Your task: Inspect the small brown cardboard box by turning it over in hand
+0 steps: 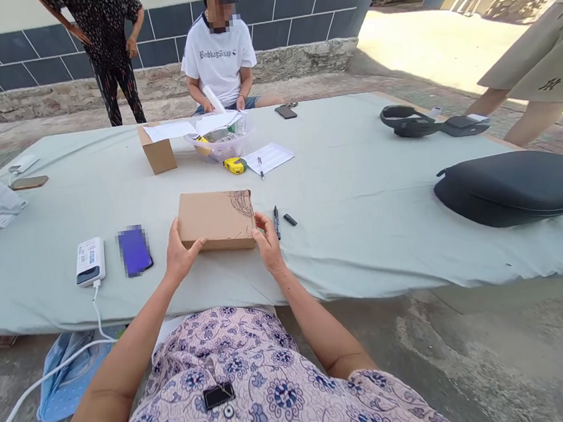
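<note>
Between my two hands is a brown cardboard box (212,218) with black scribbled lines at its far right corner. My left hand (182,253) grips the box's left end, thumb along the near edge. On the opposite end, my right hand (267,241) holds it, thumb against the near right corner. The box's underside is hidden, so I cannot tell if it touches the cloth. Just right of my right hand lie an uncapped black marker (277,222) and its black cap (290,219).
A power bank (89,261) with a white cable and a phone (135,250) lie left. Beyond are a small carton (158,155), a plastic basket (215,152), a yellow tape measure (235,166) and paper (276,157). A black case (520,186) sits right. A person sits opposite; others stand nearby.
</note>
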`<state>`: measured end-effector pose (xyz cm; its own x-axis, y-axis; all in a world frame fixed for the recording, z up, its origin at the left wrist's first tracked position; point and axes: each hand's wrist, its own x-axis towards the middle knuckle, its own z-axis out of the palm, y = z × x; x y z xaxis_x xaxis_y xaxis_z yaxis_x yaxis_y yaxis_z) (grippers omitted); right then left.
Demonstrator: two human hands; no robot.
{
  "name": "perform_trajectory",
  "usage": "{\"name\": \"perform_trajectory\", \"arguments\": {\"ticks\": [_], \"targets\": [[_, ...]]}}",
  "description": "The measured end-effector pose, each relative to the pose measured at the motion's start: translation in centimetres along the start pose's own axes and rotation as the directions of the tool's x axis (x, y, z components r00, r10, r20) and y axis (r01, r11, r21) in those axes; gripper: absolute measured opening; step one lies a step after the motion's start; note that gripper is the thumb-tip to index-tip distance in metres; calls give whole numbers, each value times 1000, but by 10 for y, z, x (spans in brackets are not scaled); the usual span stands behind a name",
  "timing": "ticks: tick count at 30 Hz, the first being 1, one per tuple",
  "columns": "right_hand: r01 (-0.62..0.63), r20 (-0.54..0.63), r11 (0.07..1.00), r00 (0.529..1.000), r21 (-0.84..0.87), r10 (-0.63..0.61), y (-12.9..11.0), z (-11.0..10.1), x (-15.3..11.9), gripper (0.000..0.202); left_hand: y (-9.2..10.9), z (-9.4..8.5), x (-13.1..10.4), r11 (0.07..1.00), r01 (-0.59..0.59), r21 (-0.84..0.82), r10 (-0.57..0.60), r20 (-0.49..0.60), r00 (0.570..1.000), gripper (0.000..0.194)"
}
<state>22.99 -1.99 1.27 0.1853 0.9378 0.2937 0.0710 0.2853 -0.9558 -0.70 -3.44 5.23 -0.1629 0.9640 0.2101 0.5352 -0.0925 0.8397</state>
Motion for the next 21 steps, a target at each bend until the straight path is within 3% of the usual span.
{"name": "perform_trajectory", "arguments": {"ticks": [10, 16, 21], "targets": [[78, 94, 997, 992, 15, -79, 16, -17, -32, 55, -34, 5, -34, 974, -115, -197, 114, -20, 993, 103], [46, 64, 998, 997, 43, -49, 9, -11, -24, 55, -28, 7, -26, 968, -90, -235, 91, -5, 996, 105], [-30, 24, 999, 999, -40, 31, -8, -9, -9, 54, -16, 7, -12, 968, -8, -250, 14, 24, 1000, 106]]}}
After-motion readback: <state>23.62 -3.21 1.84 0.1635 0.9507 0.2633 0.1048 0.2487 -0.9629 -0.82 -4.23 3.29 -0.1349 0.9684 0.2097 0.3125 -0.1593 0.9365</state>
